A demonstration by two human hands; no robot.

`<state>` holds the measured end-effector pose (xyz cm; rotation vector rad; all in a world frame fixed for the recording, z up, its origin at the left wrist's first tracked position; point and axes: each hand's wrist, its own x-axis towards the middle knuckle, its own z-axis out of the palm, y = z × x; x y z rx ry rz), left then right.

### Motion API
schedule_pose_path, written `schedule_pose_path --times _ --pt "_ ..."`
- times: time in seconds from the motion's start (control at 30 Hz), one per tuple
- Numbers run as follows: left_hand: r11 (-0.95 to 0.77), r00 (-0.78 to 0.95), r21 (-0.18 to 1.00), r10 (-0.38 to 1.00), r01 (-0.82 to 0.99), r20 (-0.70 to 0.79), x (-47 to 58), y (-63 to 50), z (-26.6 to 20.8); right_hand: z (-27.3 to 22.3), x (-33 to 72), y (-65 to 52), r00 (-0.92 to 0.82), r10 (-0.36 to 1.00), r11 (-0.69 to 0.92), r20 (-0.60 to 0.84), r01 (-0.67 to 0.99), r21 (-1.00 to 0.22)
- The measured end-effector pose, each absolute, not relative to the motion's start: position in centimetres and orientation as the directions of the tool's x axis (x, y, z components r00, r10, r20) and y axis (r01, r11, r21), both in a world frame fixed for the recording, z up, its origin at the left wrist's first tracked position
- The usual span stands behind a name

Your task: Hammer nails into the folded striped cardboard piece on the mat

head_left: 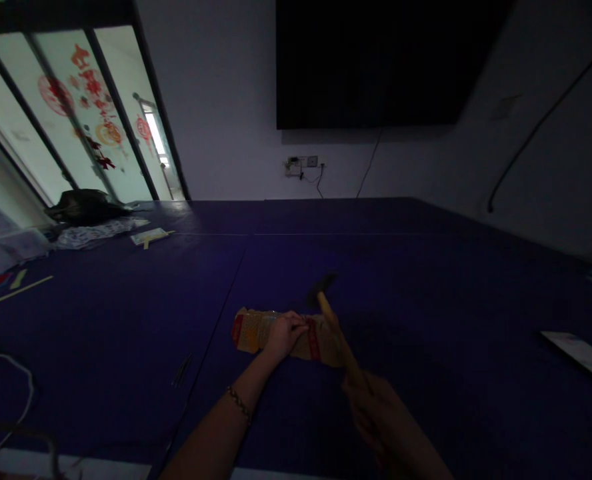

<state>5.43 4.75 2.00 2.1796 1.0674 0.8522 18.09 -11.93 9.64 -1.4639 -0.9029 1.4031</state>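
My right hand (376, 407) is wrapped round the wooden handle of a hammer (340, 339). The hammer's dark head is raised above the far edge of a flattened piece of brown cardboard (250, 331) with red and orange print. On that cardboard rests my left hand (285, 333), its thumb and fingers pinched together near a red printed band. Whatever is between the fingertips is too small and dark to make out. Left of the cardboard, a few thin dark pieces (181, 371), which look like nails, lie on the dark blue tabletop (426, 280).
A white cable (29, 380) curls at the near left. Farther back on the left are a black bag (86, 205), crumpled patterned material (93, 233) and yellowish strips (19, 291). A flat pale-topped object (581, 357) lies at the right. A screen (376, 67) hangs on the wall.
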Motion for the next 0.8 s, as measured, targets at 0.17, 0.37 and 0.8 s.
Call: schedule_pose_path --times 0.17,0.37,0.8 --pt "-0.518 0.477 0.698 0.833 0.494 0.28 5.4 4.7 2.2 8.7 17.8 -13.3 0.155 0.928 -0.35 -0.338 0.054 -0.935" --pt "-0.515 0.474 0.695 0.836 0.502 0.277 5.4 4.4 2.5 9.1 17.5 -12.6 0.112 0.959 -0.283 -0.262 0.26 -0.923" --pt "-0.517 0.47 0.666 0.839 0.538 0.273 5.5 4.6 2.1 8.6 16.9 -12.5 0.177 0.956 -0.285 -0.234 0.378 -0.881"
